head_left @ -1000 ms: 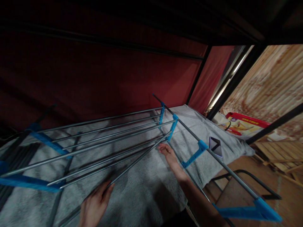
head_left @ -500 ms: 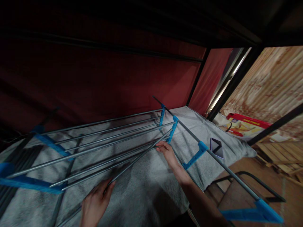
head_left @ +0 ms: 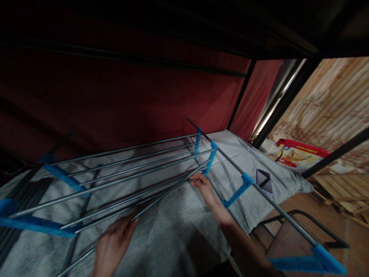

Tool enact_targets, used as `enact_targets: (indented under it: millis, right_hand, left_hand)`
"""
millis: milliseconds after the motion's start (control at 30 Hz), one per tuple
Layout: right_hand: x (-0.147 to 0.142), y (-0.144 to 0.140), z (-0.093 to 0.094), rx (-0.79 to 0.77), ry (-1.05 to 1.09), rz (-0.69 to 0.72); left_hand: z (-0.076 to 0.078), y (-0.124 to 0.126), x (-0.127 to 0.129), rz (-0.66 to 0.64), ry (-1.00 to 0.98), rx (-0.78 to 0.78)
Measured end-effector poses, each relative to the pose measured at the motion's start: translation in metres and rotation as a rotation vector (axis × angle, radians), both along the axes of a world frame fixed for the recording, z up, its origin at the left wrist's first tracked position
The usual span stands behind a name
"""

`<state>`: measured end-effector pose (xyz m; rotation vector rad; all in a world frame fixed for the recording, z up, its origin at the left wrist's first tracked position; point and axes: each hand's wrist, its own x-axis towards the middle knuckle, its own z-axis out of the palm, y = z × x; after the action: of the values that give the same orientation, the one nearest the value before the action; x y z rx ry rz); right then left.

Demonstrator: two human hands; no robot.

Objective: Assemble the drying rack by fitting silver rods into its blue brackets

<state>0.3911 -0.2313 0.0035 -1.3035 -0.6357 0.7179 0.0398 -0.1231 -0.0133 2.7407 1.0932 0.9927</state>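
A grey metal tube (head_left: 161, 198) runs slantwise from the lower left up toward a blue plastic bracket (head_left: 212, 154) of a rack frame. My left hand (head_left: 115, 240) is wrapped round its lower part. Farther along, the fingers of my right hand (head_left: 201, 181) pinch the same tube near its upper end; the exact contact is partly hidden. That end lies close to the bracket, and whether it sits in a socket I cannot tell. Several parallel tubes (head_left: 123, 169) span from blue brackets at left, such as this lower-left bracket (head_left: 37, 226), to those at right.
Under the rack lies a grey fleecy cloth (head_left: 173, 231). More dark tubes (head_left: 23, 207) are bundled at the left. A folding phone-like object (head_left: 264, 182) rests on the cloth at right. Beyond are a red-and-yellow box (head_left: 302, 154), wooden slats (head_left: 343, 188) and a black-framed chair (head_left: 288, 234).
My left hand has shifted slightly left and down along with the lower part of the tube. My right hand has stayed nearly in place.
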Motion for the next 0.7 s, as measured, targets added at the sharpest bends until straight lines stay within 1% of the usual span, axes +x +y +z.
enact_targets:
  millis: [133,233,400,567,700]
  right_hand:
    - [-0.001,-0.001,-0.001,-0.001,0.010,-0.020]
    - [0.000,0.001,-0.004,-0.012,0.008,-0.039]
    - [0.002,0.007,-0.003,0.000,0.015,-0.041]
    - [0.005,0.010,0.000,0.016,0.031,-0.020]
    - [0.005,0.010,0.001,0.011,0.021,-0.008]
  left_hand:
    - [0.004,0.003,-0.001,-0.006,-0.002,0.034]
    - [0.006,0.005,-0.002,0.004,0.008,0.024]
    - [0.008,0.006,-0.002,0.016,0.018,-0.024]
    - [0.008,0.008,-0.002,-0.004,0.017,0.009]
    - [0.010,0.010,-0.003,0.014,0.033,0.009]
